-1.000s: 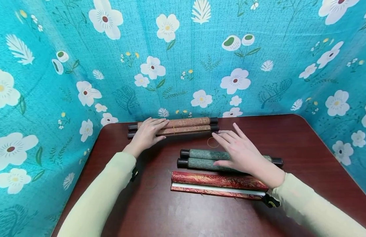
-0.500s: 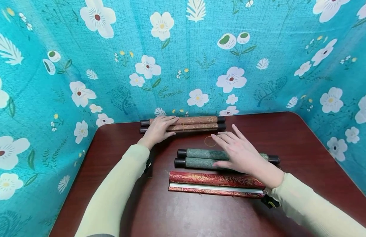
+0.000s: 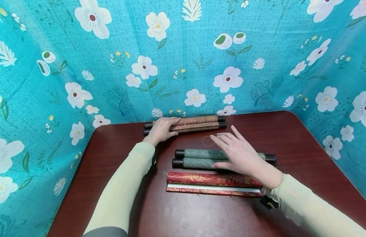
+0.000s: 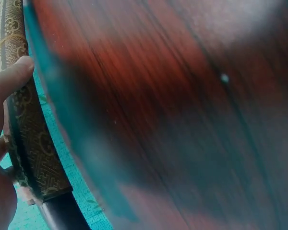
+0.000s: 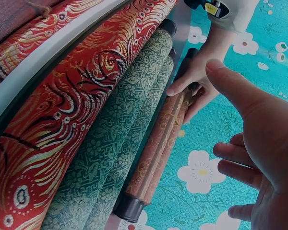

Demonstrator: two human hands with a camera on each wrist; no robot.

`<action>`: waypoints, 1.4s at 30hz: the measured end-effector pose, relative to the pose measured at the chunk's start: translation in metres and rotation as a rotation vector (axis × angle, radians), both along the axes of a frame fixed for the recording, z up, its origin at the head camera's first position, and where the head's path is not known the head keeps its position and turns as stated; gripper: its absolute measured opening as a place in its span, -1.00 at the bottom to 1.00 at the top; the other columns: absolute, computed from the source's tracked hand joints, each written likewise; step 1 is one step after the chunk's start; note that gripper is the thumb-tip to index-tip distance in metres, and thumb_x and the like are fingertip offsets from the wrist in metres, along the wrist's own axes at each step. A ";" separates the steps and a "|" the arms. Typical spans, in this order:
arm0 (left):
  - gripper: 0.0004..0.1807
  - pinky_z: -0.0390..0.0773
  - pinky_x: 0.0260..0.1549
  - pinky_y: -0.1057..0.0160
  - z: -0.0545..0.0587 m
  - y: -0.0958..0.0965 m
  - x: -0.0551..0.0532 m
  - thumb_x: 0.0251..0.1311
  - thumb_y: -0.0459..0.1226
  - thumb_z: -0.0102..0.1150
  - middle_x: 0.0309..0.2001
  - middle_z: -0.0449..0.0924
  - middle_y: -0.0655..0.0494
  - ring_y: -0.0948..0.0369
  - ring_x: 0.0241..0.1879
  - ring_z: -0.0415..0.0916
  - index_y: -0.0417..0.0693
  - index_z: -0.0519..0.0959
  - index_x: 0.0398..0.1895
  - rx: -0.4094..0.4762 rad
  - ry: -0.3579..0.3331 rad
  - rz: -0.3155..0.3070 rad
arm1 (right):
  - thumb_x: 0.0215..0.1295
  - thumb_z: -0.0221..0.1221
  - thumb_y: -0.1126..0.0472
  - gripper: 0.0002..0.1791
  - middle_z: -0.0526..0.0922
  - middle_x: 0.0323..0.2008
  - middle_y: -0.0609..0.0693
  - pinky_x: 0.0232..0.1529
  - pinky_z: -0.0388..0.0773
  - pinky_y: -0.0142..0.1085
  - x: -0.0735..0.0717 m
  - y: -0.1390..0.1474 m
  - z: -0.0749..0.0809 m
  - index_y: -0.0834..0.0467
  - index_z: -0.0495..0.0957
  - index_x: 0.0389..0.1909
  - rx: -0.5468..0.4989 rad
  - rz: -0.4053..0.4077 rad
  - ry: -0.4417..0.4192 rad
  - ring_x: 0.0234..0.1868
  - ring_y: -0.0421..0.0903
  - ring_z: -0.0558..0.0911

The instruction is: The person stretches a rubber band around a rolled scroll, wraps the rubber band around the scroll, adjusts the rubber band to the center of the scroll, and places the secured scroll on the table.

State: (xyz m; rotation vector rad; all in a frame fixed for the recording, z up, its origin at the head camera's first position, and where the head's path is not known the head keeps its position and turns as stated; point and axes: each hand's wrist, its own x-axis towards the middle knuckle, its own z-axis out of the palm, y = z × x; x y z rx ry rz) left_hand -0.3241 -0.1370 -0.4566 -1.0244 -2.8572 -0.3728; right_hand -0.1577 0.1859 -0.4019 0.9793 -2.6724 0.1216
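Grip [image 3: 161, 129] holds two brown rolls [image 3: 199, 125]; green rolls [image 3: 199, 162], two.

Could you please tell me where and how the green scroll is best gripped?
The green scroll is probably best gripped across its middle, from above: it lies flat and doubly rolled, with the red scroll close along its near side.

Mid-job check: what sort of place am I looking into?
Probably an indoor tabletop work area, curtained off: a reddish-brown table, floral turquoise cloth hanging behind it and at both sides, and patterned rolls laid out on top.
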 end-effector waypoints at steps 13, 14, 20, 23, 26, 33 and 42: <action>-0.22 0.17 0.56 -0.28 -0.009 0.011 -0.007 0.39 -0.11 0.44 0.53 0.44 -0.03 -0.06 0.52 0.37 0.03 0.38 0.63 -0.057 -0.141 0.080 | 0.07 0.51 -0.41 0.13 0.70 0.21 0.19 0.60 0.02 0.33 0.007 0.010 -0.005 0.23 0.46 0.51 0.019 -0.026 -0.022 0.31 0.18 0.58; -0.22 0.14 0.56 -0.30 -0.008 0.011 -0.007 0.39 -0.11 0.44 0.53 0.44 -0.03 -0.06 0.52 0.37 0.04 0.37 0.63 -0.060 -0.144 0.085 | 0.07 0.51 -0.41 0.13 0.70 0.21 0.20 0.60 0.01 0.33 0.007 0.009 -0.005 0.23 0.46 0.51 0.019 -0.026 -0.026 0.31 0.18 0.58; -0.20 0.07 0.57 -0.35 -0.007 0.013 -0.007 0.39 -0.12 0.44 0.56 0.41 0.00 -0.04 0.55 0.33 0.07 0.35 0.64 -0.064 -0.155 0.108 | 0.07 0.51 -0.41 0.14 0.69 0.21 0.21 0.60 0.02 0.33 0.006 0.007 -0.006 0.24 0.45 0.52 0.024 -0.028 -0.038 0.31 0.18 0.57; -0.16 0.06 0.57 -0.36 -0.007 0.013 -0.006 0.38 -0.08 0.45 0.58 0.36 0.02 -0.03 0.57 0.30 0.08 0.32 0.66 -0.069 -0.154 0.116 | 0.08 0.50 -0.41 0.14 0.69 0.22 0.21 0.60 0.01 0.32 0.006 0.007 -0.007 0.24 0.44 0.52 0.030 -0.033 -0.044 0.32 0.18 0.57; -0.10 0.05 0.57 -0.35 -0.005 0.013 -0.006 0.36 -0.02 0.46 0.63 0.28 0.01 -0.03 0.60 0.23 0.09 0.27 0.69 -0.091 -0.146 0.124 | 0.09 0.50 -0.41 0.13 0.69 0.22 0.21 0.60 0.01 0.32 0.005 0.007 -0.006 0.24 0.44 0.52 0.031 -0.031 -0.049 0.32 0.18 0.57; -0.07 0.01 0.59 -0.34 0.016 0.004 -0.003 0.32 0.05 0.48 0.65 0.22 0.01 -0.02 0.61 0.22 0.10 0.28 0.69 -0.106 -0.080 0.114 | 0.10 0.50 -0.39 0.11 0.70 0.21 0.22 0.60 0.02 0.32 0.002 0.008 -0.004 0.23 0.46 0.51 0.020 -0.033 -0.042 0.32 0.19 0.57; -0.09 0.05 0.57 -0.35 0.049 -0.009 0.022 0.35 0.05 0.45 0.65 0.24 -0.02 -0.09 0.59 0.26 0.12 0.28 0.69 -0.091 -0.050 0.088 | 0.15 0.48 -0.36 0.06 0.69 0.20 0.22 0.61 0.01 0.32 -0.002 0.010 -0.004 0.24 0.46 0.50 0.004 -0.020 -0.051 0.32 0.21 0.56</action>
